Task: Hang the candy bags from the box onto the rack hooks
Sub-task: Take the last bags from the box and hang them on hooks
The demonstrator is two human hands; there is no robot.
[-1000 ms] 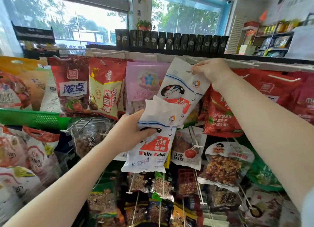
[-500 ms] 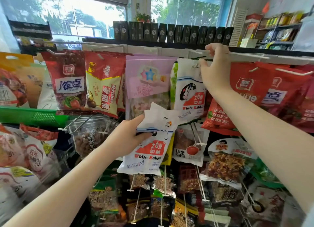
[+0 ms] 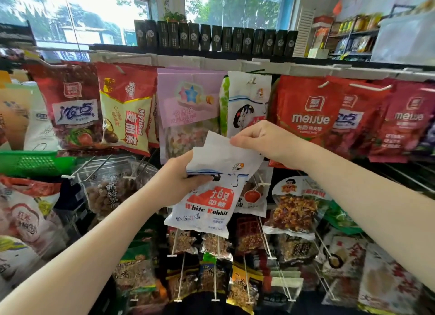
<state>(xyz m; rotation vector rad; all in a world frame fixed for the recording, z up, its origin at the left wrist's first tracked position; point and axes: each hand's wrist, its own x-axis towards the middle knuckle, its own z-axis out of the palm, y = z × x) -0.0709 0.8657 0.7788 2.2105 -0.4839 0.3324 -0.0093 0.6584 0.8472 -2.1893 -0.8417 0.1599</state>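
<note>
Head view: the left hand grips a white plastic White Rabbit candy bag at mid-height, thumb curled across its front, in front of the rack. The right hand pinches the bag's folded top edge between thumb and curled fingers. A second white candy bag hangs from a top-row white hook, between a pink star-printed bag and a red Meijue bag.

A white White Rabbit candy bag, printed with a red panel and blue stripe, is held tilted in front of the rack, its blank top flap folded upward. A second White Rabbit bag is seen hanging upright on a top-row hook behind it.
</note>
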